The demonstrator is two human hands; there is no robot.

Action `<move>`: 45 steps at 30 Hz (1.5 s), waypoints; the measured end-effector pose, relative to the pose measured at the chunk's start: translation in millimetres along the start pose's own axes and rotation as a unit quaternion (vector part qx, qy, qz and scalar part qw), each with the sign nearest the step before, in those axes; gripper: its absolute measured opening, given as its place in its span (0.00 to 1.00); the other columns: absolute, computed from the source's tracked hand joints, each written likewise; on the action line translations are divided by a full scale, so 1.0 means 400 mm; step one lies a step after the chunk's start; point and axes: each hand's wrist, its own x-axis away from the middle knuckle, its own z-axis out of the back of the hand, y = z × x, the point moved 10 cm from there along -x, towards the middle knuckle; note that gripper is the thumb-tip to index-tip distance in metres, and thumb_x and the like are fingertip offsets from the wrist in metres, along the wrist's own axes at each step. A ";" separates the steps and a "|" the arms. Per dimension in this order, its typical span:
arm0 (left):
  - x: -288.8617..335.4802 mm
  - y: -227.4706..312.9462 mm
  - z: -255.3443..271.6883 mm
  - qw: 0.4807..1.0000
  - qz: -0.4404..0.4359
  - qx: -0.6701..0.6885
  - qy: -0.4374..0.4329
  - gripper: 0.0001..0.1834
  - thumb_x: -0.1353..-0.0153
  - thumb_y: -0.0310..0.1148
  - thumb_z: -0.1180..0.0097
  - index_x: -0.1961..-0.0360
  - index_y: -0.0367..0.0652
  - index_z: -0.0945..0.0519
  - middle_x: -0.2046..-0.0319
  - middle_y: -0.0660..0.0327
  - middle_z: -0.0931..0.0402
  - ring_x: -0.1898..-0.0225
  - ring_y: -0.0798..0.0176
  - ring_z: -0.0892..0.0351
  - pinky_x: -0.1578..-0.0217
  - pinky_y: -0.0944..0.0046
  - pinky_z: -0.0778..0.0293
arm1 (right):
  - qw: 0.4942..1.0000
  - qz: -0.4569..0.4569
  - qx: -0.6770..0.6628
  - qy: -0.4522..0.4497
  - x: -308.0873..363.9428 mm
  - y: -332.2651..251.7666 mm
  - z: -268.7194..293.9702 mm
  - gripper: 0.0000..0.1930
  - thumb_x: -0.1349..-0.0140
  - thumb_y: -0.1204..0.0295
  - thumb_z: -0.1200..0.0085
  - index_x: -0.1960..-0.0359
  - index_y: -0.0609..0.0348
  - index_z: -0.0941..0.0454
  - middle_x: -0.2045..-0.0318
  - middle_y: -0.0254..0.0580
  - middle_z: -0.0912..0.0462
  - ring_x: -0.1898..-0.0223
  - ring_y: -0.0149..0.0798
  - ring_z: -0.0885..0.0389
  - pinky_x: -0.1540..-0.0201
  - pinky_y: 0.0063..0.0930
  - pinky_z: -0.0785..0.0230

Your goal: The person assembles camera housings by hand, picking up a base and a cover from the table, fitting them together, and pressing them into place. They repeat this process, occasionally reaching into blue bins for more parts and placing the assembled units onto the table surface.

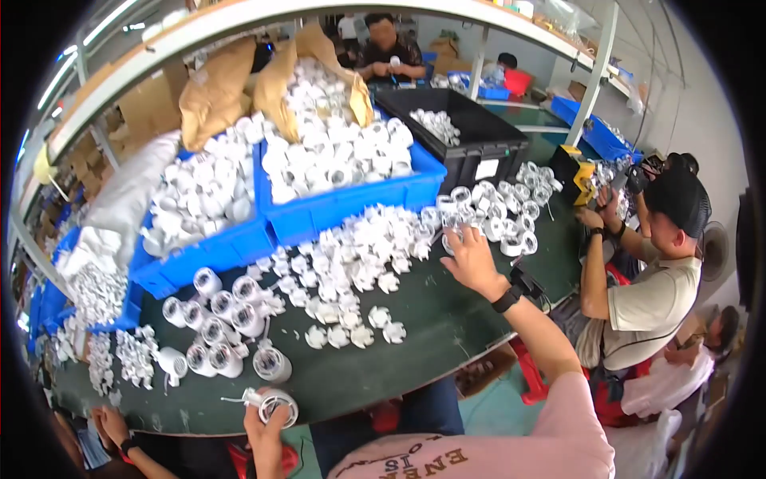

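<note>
My left hand [267, 421] is closed on a white round lamp housing [278, 408] at the table's front edge; a short white wire sticks out of it to the left. On the right, my right hand [475, 265] reaches out with fingers apart, its fingertips at the near side of a pile of white ring-shaped housings [511, 215]. What lies under those fingertips is partly hidden. Left of that hand spreads a heap of small white star-shaped plastic pieces [351, 255]. A group of white cylindrical housings [227, 319] stands beyond my left hand, with a single one [272, 363] nearer to it.
Two blue bins [351, 199] full of white parts line the back of the green table [359, 383], beside a black crate [479, 164]. A shelf beam [319, 9] crosses above. A co-worker [662, 271] sits at right; another person's hands [112, 427] rest at lower left.
</note>
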 end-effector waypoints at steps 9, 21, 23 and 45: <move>-0.046 0.003 0.186 0.988 -0.067 -0.110 0.085 0.10 0.38 0.33 0.43 0.68 0.34 0.22 0.76 0.62 0.25 0.81 0.73 0.28 0.87 0.73 0.33 | 0.989 0.079 0.126 0.020 0.027 0.017 -0.093 0.25 0.49 0.60 0.38 0.52 0.60 0.25 0.60 0.48 0.24 0.49 0.51 0.31 0.51 0.43 0.39; -0.018 0.142 -0.062 0.930 -0.304 -0.169 0.121 0.08 0.42 0.23 0.42 0.62 0.38 0.26 0.72 0.65 0.31 0.75 0.74 0.36 0.74 0.73 0.37 | 0.933 0.070 -0.343 -0.082 0.162 -0.325 0.047 0.25 0.38 0.74 0.50 0.38 0.57 0.35 0.48 0.55 0.33 0.50 0.56 0.30 0.46 0.38 0.36; 0.014 0.147 -0.234 0.927 -0.316 -0.203 -0.014 0.13 0.48 0.20 0.39 0.60 0.39 0.25 0.71 0.61 0.29 0.81 0.72 0.34 0.80 0.71 0.38 | 0.944 0.098 -0.293 -0.117 0.176 -0.375 0.014 0.25 0.39 0.72 0.48 0.39 0.55 0.34 0.47 0.56 0.34 0.49 0.57 0.32 0.44 0.41 0.39; 0.081 0.023 -0.374 0.942 -0.272 -0.137 -0.137 0.06 0.45 0.19 0.43 0.66 0.36 0.23 0.73 0.61 0.25 0.80 0.72 0.31 0.80 0.73 0.39 | 0.933 -0.025 -0.352 -0.074 0.203 -0.164 -0.039 0.23 0.29 0.67 0.61 0.36 0.64 0.39 0.46 0.54 0.34 0.46 0.49 0.34 0.40 0.34 0.43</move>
